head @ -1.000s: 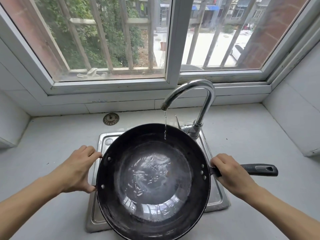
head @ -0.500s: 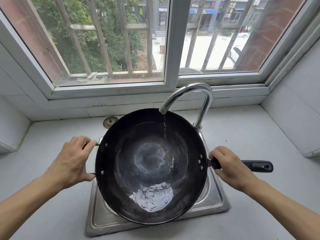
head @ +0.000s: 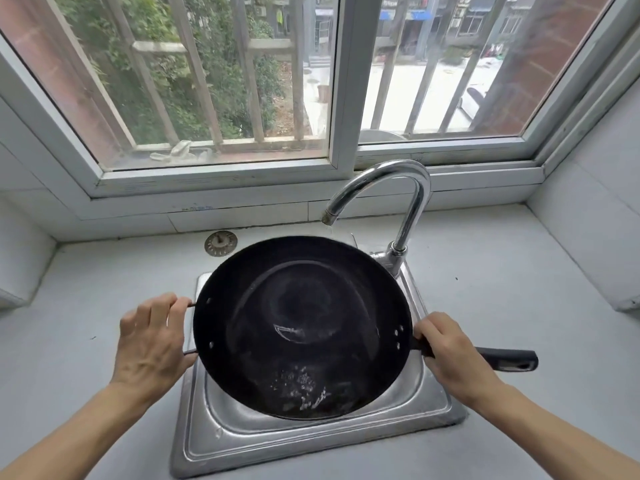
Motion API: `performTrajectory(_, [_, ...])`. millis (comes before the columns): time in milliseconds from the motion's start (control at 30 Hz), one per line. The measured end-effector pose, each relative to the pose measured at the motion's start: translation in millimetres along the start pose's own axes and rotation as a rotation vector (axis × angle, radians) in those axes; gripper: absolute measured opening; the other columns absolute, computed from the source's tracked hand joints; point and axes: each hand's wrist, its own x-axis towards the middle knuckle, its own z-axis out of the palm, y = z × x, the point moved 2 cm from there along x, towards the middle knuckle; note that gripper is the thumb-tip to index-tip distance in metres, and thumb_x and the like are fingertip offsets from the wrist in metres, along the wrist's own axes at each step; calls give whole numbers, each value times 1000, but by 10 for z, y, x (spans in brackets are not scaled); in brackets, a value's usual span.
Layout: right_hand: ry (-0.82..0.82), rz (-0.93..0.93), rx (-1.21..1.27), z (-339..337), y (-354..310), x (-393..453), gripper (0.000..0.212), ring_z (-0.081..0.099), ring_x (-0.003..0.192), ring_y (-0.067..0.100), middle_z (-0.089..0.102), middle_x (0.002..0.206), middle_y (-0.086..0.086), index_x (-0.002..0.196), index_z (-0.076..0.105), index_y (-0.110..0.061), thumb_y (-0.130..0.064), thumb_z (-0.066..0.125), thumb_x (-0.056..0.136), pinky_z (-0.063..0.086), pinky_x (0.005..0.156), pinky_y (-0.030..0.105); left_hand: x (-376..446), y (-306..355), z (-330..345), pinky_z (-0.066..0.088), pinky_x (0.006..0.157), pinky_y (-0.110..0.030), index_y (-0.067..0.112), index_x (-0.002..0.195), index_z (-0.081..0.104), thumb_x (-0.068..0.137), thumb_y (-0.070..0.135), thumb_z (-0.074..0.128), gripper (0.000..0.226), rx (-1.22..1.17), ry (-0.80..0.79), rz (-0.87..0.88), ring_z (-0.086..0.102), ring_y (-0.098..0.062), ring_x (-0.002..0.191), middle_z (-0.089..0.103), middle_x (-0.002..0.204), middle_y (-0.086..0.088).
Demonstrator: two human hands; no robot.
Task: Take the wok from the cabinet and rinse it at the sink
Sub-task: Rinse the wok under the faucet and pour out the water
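The wok (head: pixel 303 327) hangs over the sink (head: pixel 311 445), tipped toward you, with a little water gathered at its near edge just below the faucet (head: pixel 388 188). You should expect it to be heavy, rigid and slick when wet, so carry it from both sides. Your left hand (head: pixel 152 344) curls round the small loop handle (head: pixel 189 329); your right hand (head: pixel 453 355) is wrapped round the long handle (head: pixel 505 358) close to the wok.

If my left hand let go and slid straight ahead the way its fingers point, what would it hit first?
Probably the sink strainer plug on the counter, beyond the left hand that holds the wok by its loop handle; depth is unclear, so it may pass beside it toward the tiled wall.
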Motion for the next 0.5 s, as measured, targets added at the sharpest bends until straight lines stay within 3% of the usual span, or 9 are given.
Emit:
performTrajectory(67, [18,-4,-16,53,-22,-72,49,44,74,20,46,85,-1,86,53,-13,24,59,54,45,63,33,-77,-17,101,34,76,-50,4,117,52,23,41,100,112,5,41,-18,46,-39,102,49,112,-18])
performTrajectory(133, [37,4,-26,91,-34,-113,48,45,75,21,49,85,1,85,54,-12,25,60,54,45,63,34,-117,-18,169,34,78,-50,5,117,54,42,60,88,99,16,111,-18,46,-39,104,48,113,-18])
performTrajectory(233, [63,37,-26,121,-17,-133,53,45,77,21,49,85,0,86,54,-13,26,59,50,45,65,34,-87,2,186,33,80,-50,6,117,54,78,85,33,90,-18,193,-4,45,-39,105,49,112,-19])
performTrajectory(267, [71,49,-24,125,-3,-136,53,44,77,21,48,85,0,86,54,-12,27,59,49,45,66,34,-55,7,186,32,80,-50,7,118,53,82,83,29,88,-23,214,4,45,-39,104,48,112,-19])
performTrajectory(300, [76,59,-22,128,12,-138,53,44,77,20,47,86,-1,85,54,-12,27,59,49,45,66,34,-20,21,191,33,80,-50,7,118,53,80,81,43,84,-20,256,26,45,-39,104,47,112,-18])
performTrajectory(367, [83,84,-16,127,36,-146,52,43,78,19,47,86,-2,86,55,-13,26,61,52,44,67,33,70,60,201,33,78,-50,6,117,53,49,58,89,93,16,291,52,44,-38,103,45,112,-17])
performTrajectory(433, [99,111,-5,115,61,-149,52,41,78,17,47,86,-4,86,55,-15,26,60,54,41,68,30,160,71,230,32,79,-48,6,117,53,29,40,100,105,36,295,35,44,-37,103,45,112,-17])
performTrajectory(500, [121,132,3,102,82,-141,52,39,77,15,44,85,-7,84,53,-17,26,59,56,38,67,27,236,98,259,31,80,-47,7,117,53,45,49,93,92,51,357,57,45,-36,104,44,112,-15])
